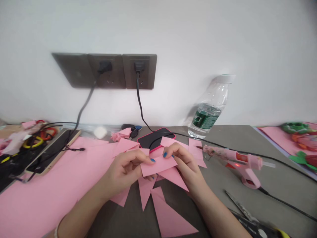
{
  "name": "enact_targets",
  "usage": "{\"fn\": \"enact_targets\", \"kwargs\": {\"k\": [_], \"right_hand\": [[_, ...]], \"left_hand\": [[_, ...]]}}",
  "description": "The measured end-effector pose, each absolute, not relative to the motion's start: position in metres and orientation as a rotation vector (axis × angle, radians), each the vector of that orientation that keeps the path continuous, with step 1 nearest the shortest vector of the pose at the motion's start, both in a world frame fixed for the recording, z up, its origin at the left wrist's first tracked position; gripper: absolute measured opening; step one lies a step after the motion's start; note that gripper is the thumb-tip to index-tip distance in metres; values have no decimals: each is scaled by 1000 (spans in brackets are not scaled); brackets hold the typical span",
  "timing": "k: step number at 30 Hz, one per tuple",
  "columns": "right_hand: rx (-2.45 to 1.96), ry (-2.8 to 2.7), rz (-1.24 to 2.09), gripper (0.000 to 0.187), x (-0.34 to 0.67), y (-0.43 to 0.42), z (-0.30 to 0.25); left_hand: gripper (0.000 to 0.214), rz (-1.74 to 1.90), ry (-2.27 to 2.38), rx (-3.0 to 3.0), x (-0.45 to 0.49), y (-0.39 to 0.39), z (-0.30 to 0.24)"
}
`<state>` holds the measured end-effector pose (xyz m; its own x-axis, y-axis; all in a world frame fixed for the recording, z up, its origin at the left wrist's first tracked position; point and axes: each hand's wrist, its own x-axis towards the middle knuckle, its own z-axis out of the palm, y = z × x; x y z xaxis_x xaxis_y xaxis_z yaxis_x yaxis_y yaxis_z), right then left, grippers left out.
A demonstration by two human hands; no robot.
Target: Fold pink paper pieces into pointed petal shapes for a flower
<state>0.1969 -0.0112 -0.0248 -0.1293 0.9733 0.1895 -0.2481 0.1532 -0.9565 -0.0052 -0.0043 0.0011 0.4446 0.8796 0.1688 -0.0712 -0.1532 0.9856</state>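
Both my hands hold one small folded piece of pink paper point(158, 165) just above the grey table point(272, 178). My left hand point(126, 168) pinches its left end, thumb on top. My right hand point(183, 162) grips its right end with curled fingers. Under and around the hands lie several pink paper triangles point(170, 215) and small pink squares point(195, 148). A large pink sheet point(56, 185) covers the table to the left.
A pink glue gun point(237, 162) lies right of my hands, its cable running off right. Beyond are a black phone in a pink case point(151, 140), a plastic water bottle point(210, 109) leaning at the wall, another phone point(53, 150) at left, and scissors point(247, 215) at bottom right.
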Motion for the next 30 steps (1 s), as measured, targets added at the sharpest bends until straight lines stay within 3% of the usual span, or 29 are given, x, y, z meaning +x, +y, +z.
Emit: {"fn": "enact_targets", "kwargs": {"k": [6,12,16,20,30], "right_hand": [[-833,-1367,1120,18,198,-12,-22],[-823,-1499,1077,22,197,-15,-20],[-887,-1411,1183,13,193,-13,-20],[-968,-1355,1281,23,189,-10,-23],[-872,-1522,1206,17,190,-12,-25]], "left_hand": [[23,987,832,1667,-7,-2,1],[26,667,1019,1578,2,-4,-3],[25,745,1049,1569,4,-5,-4],[20,812,1058,1662,4,-5,-3],[28,814,1069,1931,3,-6,-8]]}}
